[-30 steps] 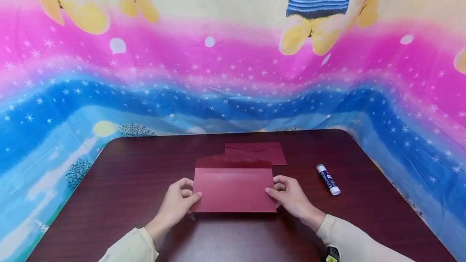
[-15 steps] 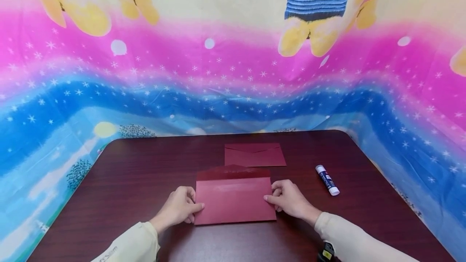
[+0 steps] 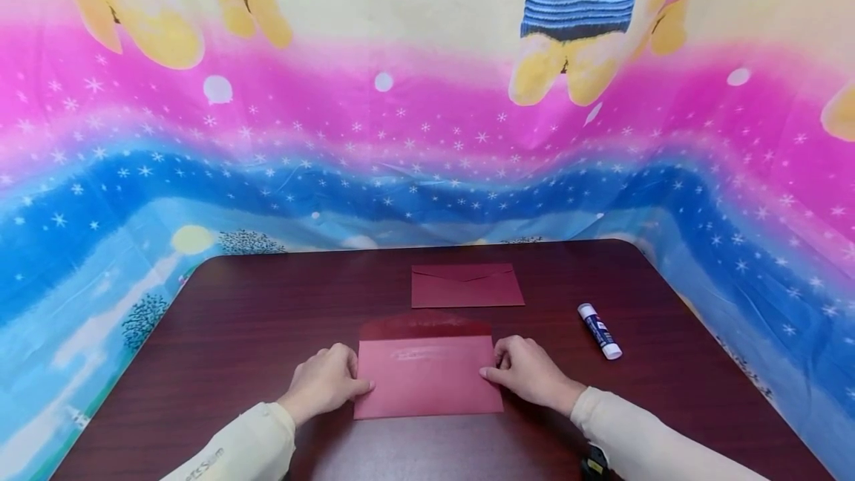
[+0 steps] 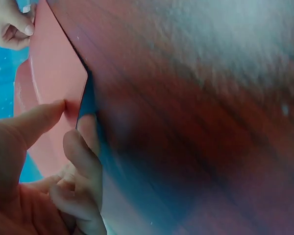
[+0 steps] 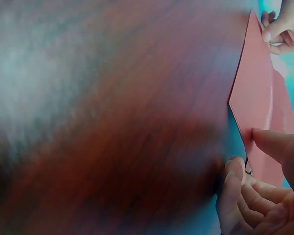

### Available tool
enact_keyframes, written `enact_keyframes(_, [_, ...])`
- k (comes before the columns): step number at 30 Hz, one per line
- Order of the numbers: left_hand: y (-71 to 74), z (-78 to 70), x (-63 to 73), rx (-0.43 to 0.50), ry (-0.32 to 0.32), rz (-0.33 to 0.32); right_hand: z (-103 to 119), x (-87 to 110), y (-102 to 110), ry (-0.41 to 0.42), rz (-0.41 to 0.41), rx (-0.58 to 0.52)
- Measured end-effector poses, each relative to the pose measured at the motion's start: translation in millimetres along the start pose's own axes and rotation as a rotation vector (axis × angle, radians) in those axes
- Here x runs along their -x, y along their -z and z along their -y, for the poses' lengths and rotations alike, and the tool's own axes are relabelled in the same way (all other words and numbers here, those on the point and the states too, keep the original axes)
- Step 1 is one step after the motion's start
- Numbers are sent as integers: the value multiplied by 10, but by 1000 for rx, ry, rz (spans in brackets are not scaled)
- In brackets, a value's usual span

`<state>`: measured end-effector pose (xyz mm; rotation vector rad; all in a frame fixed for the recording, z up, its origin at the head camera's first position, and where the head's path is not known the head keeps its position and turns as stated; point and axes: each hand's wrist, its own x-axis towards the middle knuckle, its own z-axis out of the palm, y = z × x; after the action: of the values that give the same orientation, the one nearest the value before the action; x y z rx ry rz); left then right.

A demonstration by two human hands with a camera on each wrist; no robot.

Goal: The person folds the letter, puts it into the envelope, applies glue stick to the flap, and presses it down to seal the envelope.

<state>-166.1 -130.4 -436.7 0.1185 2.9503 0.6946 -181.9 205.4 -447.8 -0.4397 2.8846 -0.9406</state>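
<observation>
A red envelope [image 3: 427, 381] with its flap [image 3: 425, 326] raised on the far side lies between both hands, low over the table. Pale streaks show on its face just below the fold. My left hand [image 3: 327, 383] pinches its left edge, thumb on top and fingers curled beneath. On the opposite edge, my right hand [image 3: 532, 373] pinches it the same way. The left wrist view shows the left thumb pressed on the envelope [image 4: 56, 63] near its corner. In the right wrist view the right thumb presses the envelope [image 5: 257, 83], with fingers below the edge.
Behind the held envelope, a second red envelope [image 3: 467, 289] lies on the dark wooden table [image 3: 280, 303] with its flap folded down. A glue stick [image 3: 600, 331] lies to the right. A printed cloth [image 3: 427, 132] hangs around the table's far and side edges.
Both hands have lowered the envelope toward the table and nearer to me. It now lies flatter, and the envelope behind it shows in full. Both grips have stayed on its sides.
</observation>
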Motion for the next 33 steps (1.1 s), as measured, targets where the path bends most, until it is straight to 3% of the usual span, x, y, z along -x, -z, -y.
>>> enact_keyframes(4, [-3,9,-3,-85,-26,-1,18,-11,-5,-24,-7,52])
enact_keyframes(15, [-14,48,-39,-122,-43,15,46,-39,-70,-48,-12,210])
enact_keyframes(26, [44,40,-21,-67,-60,42,82,-15,-15,-101,-3,163])
enact_keyframes(33, [113,-34,9,-39,-81,52,79,47,192,-100,-79,123])
